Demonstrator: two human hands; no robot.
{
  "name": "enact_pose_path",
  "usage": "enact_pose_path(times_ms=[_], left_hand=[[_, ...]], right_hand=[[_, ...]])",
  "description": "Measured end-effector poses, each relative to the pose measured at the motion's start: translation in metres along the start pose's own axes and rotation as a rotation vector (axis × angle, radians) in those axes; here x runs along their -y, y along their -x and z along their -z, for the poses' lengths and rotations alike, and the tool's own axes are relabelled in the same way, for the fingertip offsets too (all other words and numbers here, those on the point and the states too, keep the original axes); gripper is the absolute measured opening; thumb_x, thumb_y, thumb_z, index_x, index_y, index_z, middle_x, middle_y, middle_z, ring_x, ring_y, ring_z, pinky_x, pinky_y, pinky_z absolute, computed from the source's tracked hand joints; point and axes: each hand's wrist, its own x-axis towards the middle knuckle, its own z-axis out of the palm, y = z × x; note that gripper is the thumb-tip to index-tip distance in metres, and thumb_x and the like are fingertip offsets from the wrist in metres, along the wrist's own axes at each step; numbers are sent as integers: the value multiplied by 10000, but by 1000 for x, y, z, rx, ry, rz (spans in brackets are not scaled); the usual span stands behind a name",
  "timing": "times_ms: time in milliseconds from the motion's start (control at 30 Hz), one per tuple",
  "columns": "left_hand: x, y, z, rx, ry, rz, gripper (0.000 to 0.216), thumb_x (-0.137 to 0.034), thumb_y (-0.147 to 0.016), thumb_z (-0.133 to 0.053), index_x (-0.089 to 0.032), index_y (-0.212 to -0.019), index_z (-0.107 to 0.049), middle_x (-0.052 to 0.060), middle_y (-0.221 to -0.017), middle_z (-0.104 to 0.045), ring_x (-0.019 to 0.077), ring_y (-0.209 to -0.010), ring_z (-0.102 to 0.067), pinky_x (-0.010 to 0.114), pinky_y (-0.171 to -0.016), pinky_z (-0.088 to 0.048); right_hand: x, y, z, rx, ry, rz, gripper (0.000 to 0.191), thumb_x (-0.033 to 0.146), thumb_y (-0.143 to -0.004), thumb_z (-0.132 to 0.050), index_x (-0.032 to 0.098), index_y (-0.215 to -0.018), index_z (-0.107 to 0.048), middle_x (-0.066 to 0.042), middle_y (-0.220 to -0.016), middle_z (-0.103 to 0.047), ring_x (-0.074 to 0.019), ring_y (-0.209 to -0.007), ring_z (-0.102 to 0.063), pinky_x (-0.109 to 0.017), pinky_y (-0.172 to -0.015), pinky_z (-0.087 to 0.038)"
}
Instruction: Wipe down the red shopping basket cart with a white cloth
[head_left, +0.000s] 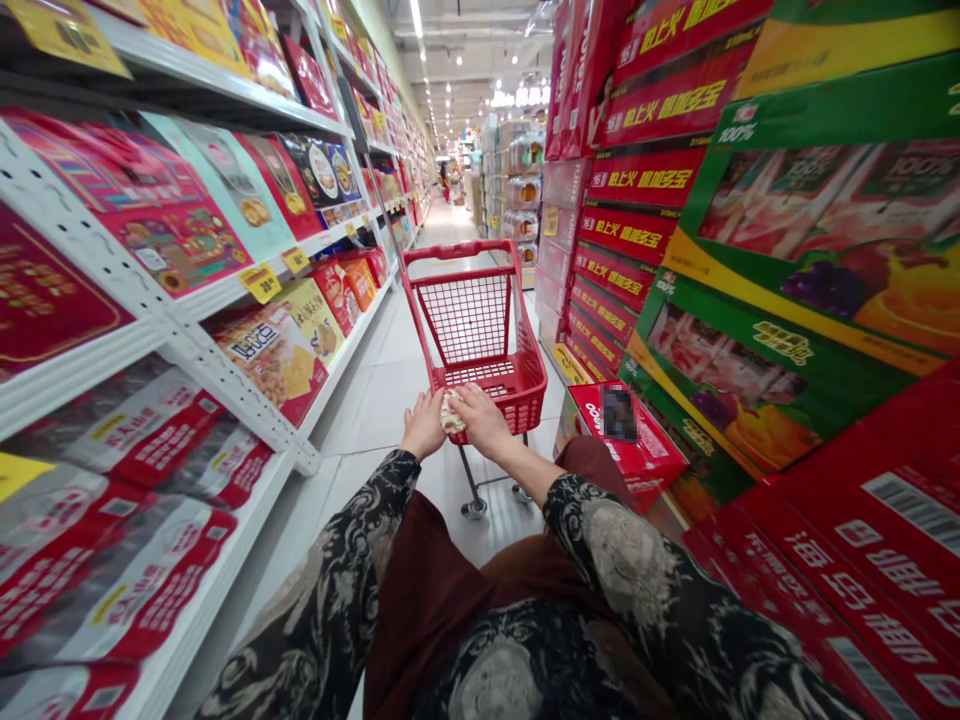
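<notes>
A red shopping cart (491, 375) with a mesh basket stands right in front of me on thin grey legs with casters. At its near lower edge, my left hand (425, 424) and my right hand (481, 420) are together around a crumpled whitish cloth or tissue (451, 412). My left hand presses on its left side. The right fingers curl over it from the right. Whether the hands also touch the cart's rim is hard to tell. The basket floor shows through its bars.
White shelves (187, 300) with boxed and bagged snacks line the left. Stacked red drink cartons (630, 180) and green juice cartons (750, 350) rise close on the right. A low red box (652, 455) sits beside my knee. The tiled aisle (375, 390) runs ahead.
</notes>
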Motion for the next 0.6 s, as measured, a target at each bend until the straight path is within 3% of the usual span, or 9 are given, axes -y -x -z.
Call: enact_pose_path(times_ms=[300,467,600], left_hand=[[-10,-2,3,30,31,25,688,-188,-765,-464,-203,-1425,-274,124,-1528,-262,278,-1415,-212,625,-1092,-205],[-14,-4,-2,6,50,43,695,-234,-778,-487,-207,-1432,-252,142,-1525,-260,280,-1411,-224,627,-1096,-187],[-7,-3,1,16,46,45,735,-245,-778,-511,-203,-1447,-208,136,-1530,-249,265,-1419,-204,616,-1101,-190]], right_hand=[[-23,10,28,95,76,-68,331,126,-880,-479,200,-1174,-612,-100,-1106,-619,-213,-1015,-552,-339,-900,-444],[-15,5,37,160,60,-120,325,109,-883,-441,173,-1142,-629,-98,-1022,-621,-217,-948,-544,-323,-852,-437],[-3,7,30,136,62,-118,315,129,-890,-465,163,-1163,-617,-114,-1077,-615,-223,-995,-541,-339,-884,-436]])
